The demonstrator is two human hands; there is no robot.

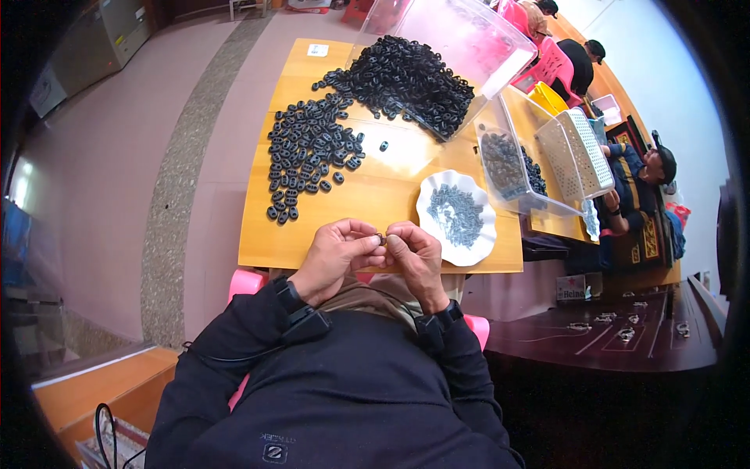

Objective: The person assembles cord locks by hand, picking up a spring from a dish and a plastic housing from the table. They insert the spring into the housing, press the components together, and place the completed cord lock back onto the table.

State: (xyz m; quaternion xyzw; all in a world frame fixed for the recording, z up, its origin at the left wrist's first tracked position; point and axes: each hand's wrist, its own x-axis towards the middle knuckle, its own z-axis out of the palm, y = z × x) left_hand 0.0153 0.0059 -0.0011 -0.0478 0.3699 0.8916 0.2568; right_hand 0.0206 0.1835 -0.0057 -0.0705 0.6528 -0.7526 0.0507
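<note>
My left hand point(337, 256) pinches a small dark piece point(380, 239) between thumb and fingertips, above the table's near edge. It resembles the black oval pieces with two holes, but the fingers partly cover it. From the other side, my right hand point(419, 259) closes thumb and fingertips right against it; whatever those fingers hold is too small to make out. Many black oval pieces point(305, 152) lie spread on the left of the wooden table. One single black oval piece point(383, 146) lies apart. A white wavy-rimmed plate point(481, 248) of small grey, thin parts point(455, 215) stands beside my right hand.
Behind the spread pieces, a big black heap point(414, 82) spills from a tipped clear bin point(492, 47). Clear tubs point(508, 164) and a white perforated basket point(574, 152) stand at the right. Other people sit beyond, one person point(633, 176) at the right. Pink chairs point(551, 66) are further back.
</note>
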